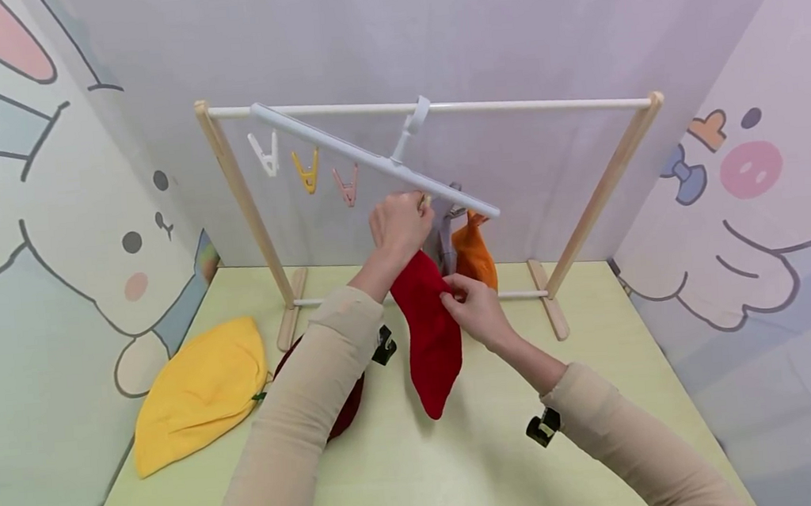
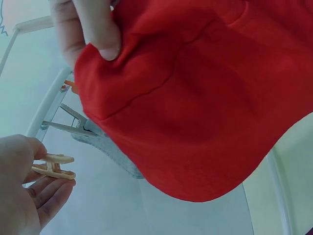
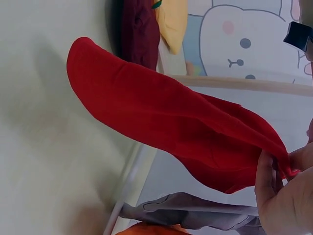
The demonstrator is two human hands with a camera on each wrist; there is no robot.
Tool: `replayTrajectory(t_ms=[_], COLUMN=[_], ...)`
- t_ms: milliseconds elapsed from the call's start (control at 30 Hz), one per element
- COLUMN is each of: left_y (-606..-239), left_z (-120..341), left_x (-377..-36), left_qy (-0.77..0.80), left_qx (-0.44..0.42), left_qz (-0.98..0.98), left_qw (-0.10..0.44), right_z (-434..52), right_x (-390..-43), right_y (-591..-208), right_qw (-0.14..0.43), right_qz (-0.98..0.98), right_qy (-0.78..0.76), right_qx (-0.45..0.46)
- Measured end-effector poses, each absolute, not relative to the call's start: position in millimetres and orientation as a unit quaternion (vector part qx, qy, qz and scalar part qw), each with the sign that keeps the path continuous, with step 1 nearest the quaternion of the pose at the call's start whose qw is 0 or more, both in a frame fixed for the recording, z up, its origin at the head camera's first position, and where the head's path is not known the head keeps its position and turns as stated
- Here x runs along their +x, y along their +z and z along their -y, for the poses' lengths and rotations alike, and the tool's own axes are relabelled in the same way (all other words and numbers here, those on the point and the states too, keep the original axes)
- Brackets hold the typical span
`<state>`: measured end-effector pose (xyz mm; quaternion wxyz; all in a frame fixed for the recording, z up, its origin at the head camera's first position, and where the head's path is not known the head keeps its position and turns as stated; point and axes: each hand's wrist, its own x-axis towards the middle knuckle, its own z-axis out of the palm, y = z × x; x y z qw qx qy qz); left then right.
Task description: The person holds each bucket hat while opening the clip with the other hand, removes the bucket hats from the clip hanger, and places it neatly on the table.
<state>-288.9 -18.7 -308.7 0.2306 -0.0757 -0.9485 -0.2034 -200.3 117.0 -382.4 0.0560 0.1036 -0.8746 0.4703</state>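
My right hand pinches the edge of a red cloth hat, which hangs down in front of the rack; in the right wrist view the hat stretches away from the fingers. Higher up, my left hand is just below a pale blue hanger. In the left wrist view it holds a cream clothespin between thumb and fingers, apart from the hat. The hanger tilts down to the right. At its low end hang a grey cloth item, held by a clothespin, and an orange one.
A wooden drying rack with a white top rod carries the hanger. White, yellow and pink clothespins hang in the rack's left half. A yellow hat and a dark red one lie on the table, left.
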Motion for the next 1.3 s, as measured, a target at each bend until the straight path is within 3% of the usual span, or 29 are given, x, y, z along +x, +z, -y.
replayTrajectory(t_ms=[1100,1300], left_y=[-309,-309], left_z=[20,21], left_x=[-289,-290], left_qy=[-0.194,-0.204], left_qx=[-0.093,-0.093], left_qz=[0.955,0.954], left_qw=[0.205,0.197], right_z=[-97,-101], right_x=[-192,-198], right_y=[-429,-438], right_qw=[-0.073,-0.068], right_qz=[0.795,0.785], right_qy=[0.602,0.615], right_qx=[0.011,-0.003])
